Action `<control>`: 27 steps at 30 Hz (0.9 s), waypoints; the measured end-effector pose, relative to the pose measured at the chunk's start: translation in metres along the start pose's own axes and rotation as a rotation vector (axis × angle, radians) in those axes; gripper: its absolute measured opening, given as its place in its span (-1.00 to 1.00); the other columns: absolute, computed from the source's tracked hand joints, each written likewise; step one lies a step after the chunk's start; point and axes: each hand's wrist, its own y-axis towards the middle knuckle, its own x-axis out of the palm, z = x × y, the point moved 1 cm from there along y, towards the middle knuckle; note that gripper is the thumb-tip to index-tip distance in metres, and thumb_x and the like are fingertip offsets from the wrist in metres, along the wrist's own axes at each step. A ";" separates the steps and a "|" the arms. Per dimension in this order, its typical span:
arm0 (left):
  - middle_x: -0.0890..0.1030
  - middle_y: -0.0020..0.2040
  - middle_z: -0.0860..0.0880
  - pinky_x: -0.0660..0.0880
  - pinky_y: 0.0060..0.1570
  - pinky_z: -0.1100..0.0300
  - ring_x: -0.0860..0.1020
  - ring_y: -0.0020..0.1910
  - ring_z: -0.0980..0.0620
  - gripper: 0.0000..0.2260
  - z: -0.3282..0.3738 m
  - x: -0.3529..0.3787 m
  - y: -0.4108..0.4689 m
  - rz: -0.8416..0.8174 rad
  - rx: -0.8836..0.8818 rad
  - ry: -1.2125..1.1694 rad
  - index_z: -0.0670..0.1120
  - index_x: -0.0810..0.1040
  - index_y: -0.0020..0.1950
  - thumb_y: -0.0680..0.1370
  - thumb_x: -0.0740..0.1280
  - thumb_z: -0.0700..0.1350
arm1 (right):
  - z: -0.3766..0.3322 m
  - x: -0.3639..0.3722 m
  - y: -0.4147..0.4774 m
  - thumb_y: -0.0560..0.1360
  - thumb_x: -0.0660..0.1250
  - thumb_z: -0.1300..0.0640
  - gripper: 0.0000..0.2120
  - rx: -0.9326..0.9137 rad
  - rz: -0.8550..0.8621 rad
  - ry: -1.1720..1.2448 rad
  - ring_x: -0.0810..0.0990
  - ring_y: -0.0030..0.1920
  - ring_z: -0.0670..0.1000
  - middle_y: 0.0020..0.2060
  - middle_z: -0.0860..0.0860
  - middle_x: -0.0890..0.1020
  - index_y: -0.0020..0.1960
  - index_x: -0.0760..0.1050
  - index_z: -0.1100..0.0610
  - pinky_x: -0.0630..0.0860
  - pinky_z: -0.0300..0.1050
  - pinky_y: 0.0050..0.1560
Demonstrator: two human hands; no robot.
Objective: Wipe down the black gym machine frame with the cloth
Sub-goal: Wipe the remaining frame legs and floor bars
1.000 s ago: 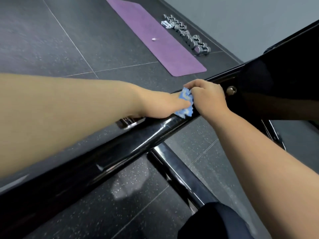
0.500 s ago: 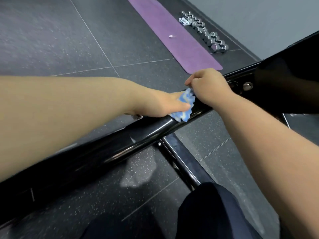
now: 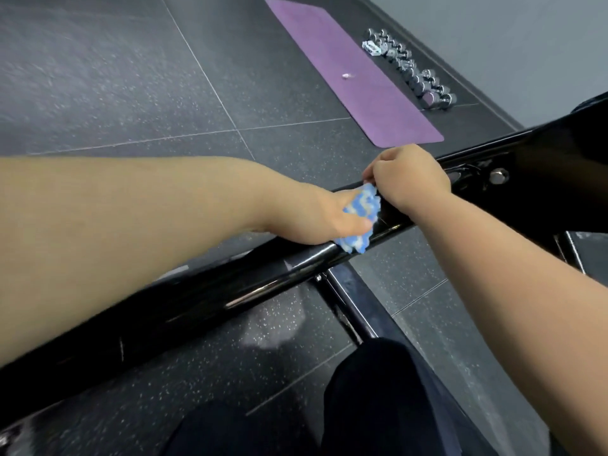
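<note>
A glossy black frame bar [image 3: 250, 291] of the gym machine runs diagonally from lower left to upper right. A blue and white patterned cloth [image 3: 361, 210] is draped over the bar near the middle of the view. My left hand [image 3: 322, 218] presses the cloth against the bar, thumb on its near side. My right hand [image 3: 408, 179] is closed in a fist over the cloth's upper edge, pinching it on top of the bar. Most of the cloth is hidden under both hands.
A second black bar [image 3: 348, 307] branches off toward me below the cloth. A bolt [image 3: 498, 176] sits on the frame right of my right hand. A purple mat [image 3: 352, 70] and several chrome dumbbells [image 3: 411, 70] lie on the dark floor by the wall. My dark-trousered knees [image 3: 378, 399] are below.
Both hands with the cloth have slid slightly along the bar, away from the bolt, and the view has tilted downward, showing more of my legs.
</note>
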 end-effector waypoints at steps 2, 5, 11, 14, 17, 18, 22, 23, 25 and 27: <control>0.49 0.17 0.05 0.25 0.08 0.43 0.42 0.04 0.16 -0.66 0.001 -0.001 -0.025 -0.078 0.021 0.070 0.16 0.14 0.34 0.61 0.07 0.21 | 0.000 -0.001 0.000 0.39 0.17 0.14 -0.73 0.000 0.007 0.003 0.56 -0.04 0.10 -0.12 -0.06 0.67 -0.11 0.65 0.03 0.48 -0.09 -0.06; 0.54 0.22 -0.04 0.34 0.30 0.10 0.51 0.15 -0.06 -0.39 -0.023 -0.004 -0.069 -0.258 -0.181 0.282 0.14 0.01 0.41 0.45 -0.02 0.40 | -0.002 0.000 0.000 0.37 0.15 0.19 -0.70 0.011 -0.035 -0.007 0.59 -0.08 0.13 -0.15 -0.01 0.68 -0.10 0.65 0.10 0.54 -0.05 -0.04; 0.59 -0.23 0.10 0.50 -0.03 0.26 0.50 -0.31 0.25 -0.67 0.005 -0.006 -0.046 -0.146 -0.089 0.196 -0.09 0.51 0.12 0.62 0.11 0.12 | -0.004 -0.001 -0.001 0.37 0.16 0.18 -0.71 -0.005 -0.054 0.057 0.61 -0.08 0.12 -0.12 0.02 0.69 -0.11 0.65 0.09 0.56 -0.01 0.05; 0.56 -0.19 0.11 0.37 -0.10 0.52 0.48 -0.27 0.31 -0.78 0.014 0.002 -0.029 0.030 0.012 0.215 -0.04 0.51 0.09 0.63 0.14 0.02 | 0.009 -0.009 -0.012 0.44 0.15 0.20 -0.73 -0.096 0.079 0.238 0.60 -0.11 0.03 -0.16 -0.03 0.69 -0.21 0.63 0.03 0.53 -0.13 -0.05; 0.54 0.04 0.00 0.41 0.11 0.13 0.52 -0.02 0.00 -0.61 0.010 0.007 -0.062 -0.033 -0.220 0.370 0.09 0.26 0.32 0.56 0.14 0.21 | 0.019 -0.005 -0.033 0.48 0.13 0.22 -0.70 -0.185 0.141 0.350 0.49 -0.33 -0.11 -0.22 -0.11 0.65 -0.26 0.58 -0.01 0.38 -0.23 -0.30; 0.51 0.09 -0.03 0.39 0.04 0.10 0.50 -0.03 -0.06 -0.54 0.009 0.011 -0.076 -0.032 -0.293 0.474 0.13 0.14 0.40 0.55 0.12 0.24 | 0.022 -0.002 -0.039 0.48 0.13 0.22 -0.70 -0.217 0.137 0.351 0.46 -0.36 -0.13 -0.23 -0.13 0.63 -0.23 0.59 -0.01 0.36 -0.24 -0.30; 0.36 0.24 -0.05 0.42 -0.05 0.08 0.43 -0.01 -0.10 -0.46 0.025 0.043 -0.077 0.248 -0.276 0.864 0.14 -0.15 0.51 0.63 0.06 0.17 | 0.028 0.001 -0.054 0.46 0.13 0.25 -0.69 -0.271 0.199 0.488 0.47 -0.28 -0.12 -0.21 -0.12 0.64 -0.19 0.61 0.01 0.41 -0.23 -0.14; 0.30 0.33 -0.07 0.41 -0.04 0.06 0.41 0.09 -0.14 -0.45 0.027 0.046 -0.061 0.293 -0.256 0.903 0.15 -0.14 0.52 0.64 0.11 0.08 | 0.026 0.000 -0.053 0.46 0.13 0.26 -0.69 -0.244 0.219 0.539 0.48 -0.28 -0.12 -0.22 -0.12 0.63 -0.18 0.61 0.00 0.40 -0.23 -0.15; 0.25 0.41 -0.11 0.36 -0.17 0.06 0.42 0.13 -0.19 -0.42 0.034 0.057 -0.024 0.418 -0.171 1.046 0.20 0.01 0.53 0.59 0.19 -0.08 | 0.031 -0.005 -0.059 0.45 0.13 0.26 -0.70 -0.206 0.295 0.643 0.48 -0.28 -0.10 -0.26 -0.12 0.61 -0.15 0.59 -0.02 0.39 -0.22 -0.16; 0.30 0.44 -0.15 0.39 -0.18 0.07 0.48 0.09 -0.20 -0.47 0.051 0.065 -0.008 0.525 -0.117 1.225 0.22 0.21 0.48 0.53 0.23 -0.02 | 0.049 -0.010 -0.068 0.43 0.13 0.25 -0.72 -0.180 0.402 0.712 0.49 -0.26 -0.08 -0.27 -0.12 0.58 -0.10 0.56 -0.02 0.40 -0.19 -0.14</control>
